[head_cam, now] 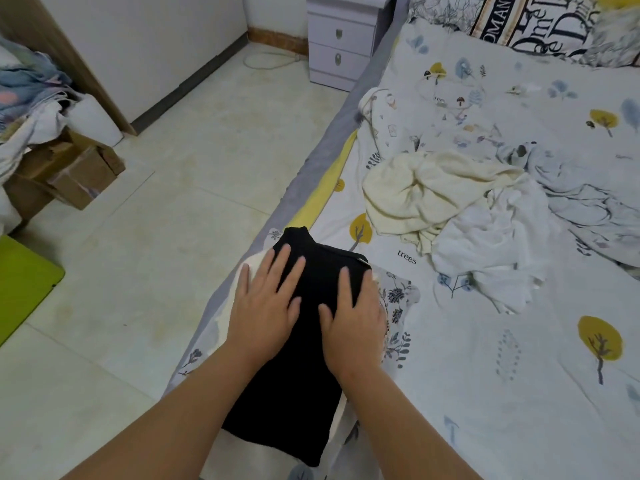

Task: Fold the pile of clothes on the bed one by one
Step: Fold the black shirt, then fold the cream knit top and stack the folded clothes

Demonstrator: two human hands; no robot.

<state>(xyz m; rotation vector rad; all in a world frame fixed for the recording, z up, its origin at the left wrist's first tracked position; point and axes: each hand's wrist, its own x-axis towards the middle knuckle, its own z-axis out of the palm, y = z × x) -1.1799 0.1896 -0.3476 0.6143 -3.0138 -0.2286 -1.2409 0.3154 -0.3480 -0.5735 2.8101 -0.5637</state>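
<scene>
— Tiled floor (145, 209) on the left, white bedside drawers (341, 46) up by the wall, and the bed (519, 375) with its tree-print sheet taking the right side. Action's right at the mattress edge.

— And there's the black garment (308, 341), folded into a long strip, lying on a cream piece (247, 268) at the very edge of the bed. Both hands flat on it.

— Left hand (265, 306) spread with straight fingers, pressing; right hand (353, 323) the same. No grip closed around anything, just palms smoothing.

— Which way does it run?

— Long axis goes from near the person's body away toward the headboard, slanted a little left. The narrow collar end (299, 233) points away, the broad end hangs nearest us.

— My worry is that edge. The near end looks to be over the side, so a hard push could drag the whole strip, and the cream piece under it, onto the floor.

— Also uneven pressure could skew the fold. And the unfolded pile (450, 209), cream and white, sits just beside; a loose sweep of the right arm could tangle things.
</scene>
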